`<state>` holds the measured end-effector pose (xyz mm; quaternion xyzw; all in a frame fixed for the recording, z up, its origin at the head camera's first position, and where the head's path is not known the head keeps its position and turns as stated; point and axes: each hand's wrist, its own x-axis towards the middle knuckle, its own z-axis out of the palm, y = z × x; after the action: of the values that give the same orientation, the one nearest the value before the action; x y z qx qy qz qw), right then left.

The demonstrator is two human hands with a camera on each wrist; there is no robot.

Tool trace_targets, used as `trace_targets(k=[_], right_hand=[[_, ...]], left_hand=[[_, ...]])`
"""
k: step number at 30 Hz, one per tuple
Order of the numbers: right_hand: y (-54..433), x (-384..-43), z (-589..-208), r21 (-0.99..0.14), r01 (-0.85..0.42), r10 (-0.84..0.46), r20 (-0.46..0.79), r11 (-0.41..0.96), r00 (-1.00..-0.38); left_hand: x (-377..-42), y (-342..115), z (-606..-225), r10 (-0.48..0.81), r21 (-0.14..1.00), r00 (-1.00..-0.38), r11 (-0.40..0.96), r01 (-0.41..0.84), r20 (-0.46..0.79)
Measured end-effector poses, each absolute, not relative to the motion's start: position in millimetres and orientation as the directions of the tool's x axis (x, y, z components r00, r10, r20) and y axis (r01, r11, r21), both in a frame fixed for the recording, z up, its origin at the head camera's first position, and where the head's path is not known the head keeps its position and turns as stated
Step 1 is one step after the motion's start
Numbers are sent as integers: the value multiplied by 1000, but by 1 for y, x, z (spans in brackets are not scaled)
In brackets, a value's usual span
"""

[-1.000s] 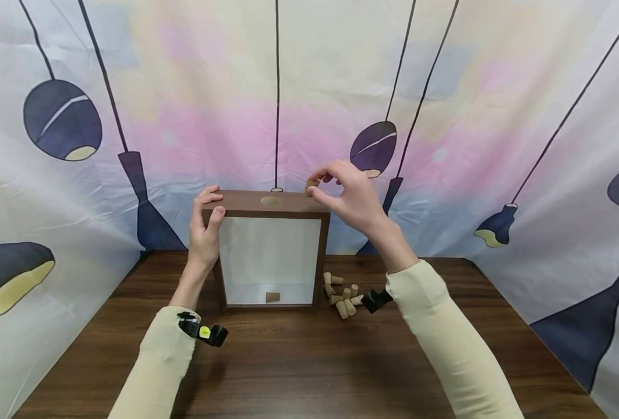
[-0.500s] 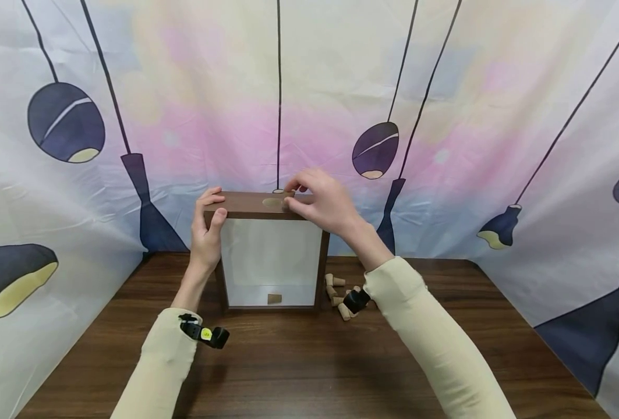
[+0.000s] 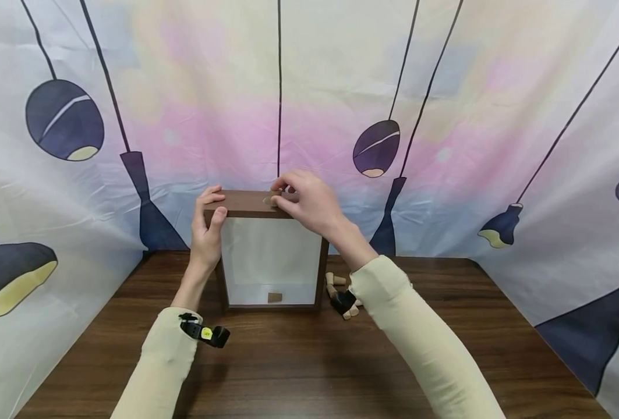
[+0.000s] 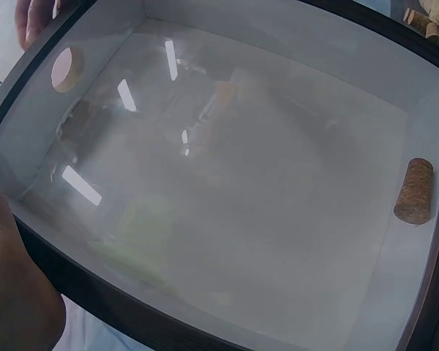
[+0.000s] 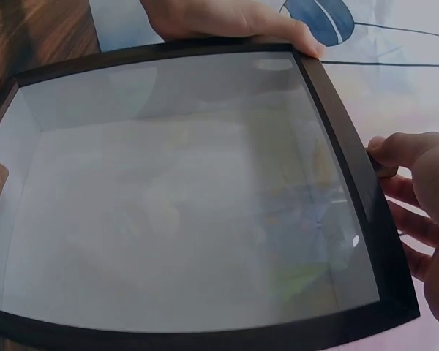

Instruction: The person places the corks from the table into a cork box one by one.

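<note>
A shallow box with a brown frame (image 3: pixel 243 203) and a clear front stands upright on the table. My left hand (image 3: pixel 206 233) grips its upper left corner, thumb on the front and fingers over the top. My right hand (image 3: pixel 309 203) pinches a cork (image 5: pixel 384 167) at the top edge, beside the round hole (image 4: pixel 66 69); the fingers partly hide both in the head view. One cork (image 4: pixel 415 191) lies inside on the box floor, seen through the front.
Several loose corks (image 3: pixel 335 279) lie on the brown wooden table (image 3: pixel 267 361) right of the box, partly covered by the right wrist camera (image 3: pixel 343 301). A printed cloth (image 3: pixel 209 116) with lamp drawings hangs behind and at the sides.
My right hand has moved left along the box top with the cork, from the right corner to the hole. The left hand keeps its grip on the corner.
</note>
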<state>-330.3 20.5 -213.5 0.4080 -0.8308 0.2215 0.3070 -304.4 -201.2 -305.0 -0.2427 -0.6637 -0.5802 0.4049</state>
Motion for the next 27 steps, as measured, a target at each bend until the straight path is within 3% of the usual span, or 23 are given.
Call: trace_targets(k=[12, 27], right_hand=[[9, -331, -216, -180, -728, -486, 636, 661, -599], [36, -332, -219, -199, -753, -441, 707, 628, -554]], left_hand=[[-304, -202, -307, -154, 572, -550, 217, 791, 821], [-306, -201, -305, -155, 569, -548, 214, 794, 822]])
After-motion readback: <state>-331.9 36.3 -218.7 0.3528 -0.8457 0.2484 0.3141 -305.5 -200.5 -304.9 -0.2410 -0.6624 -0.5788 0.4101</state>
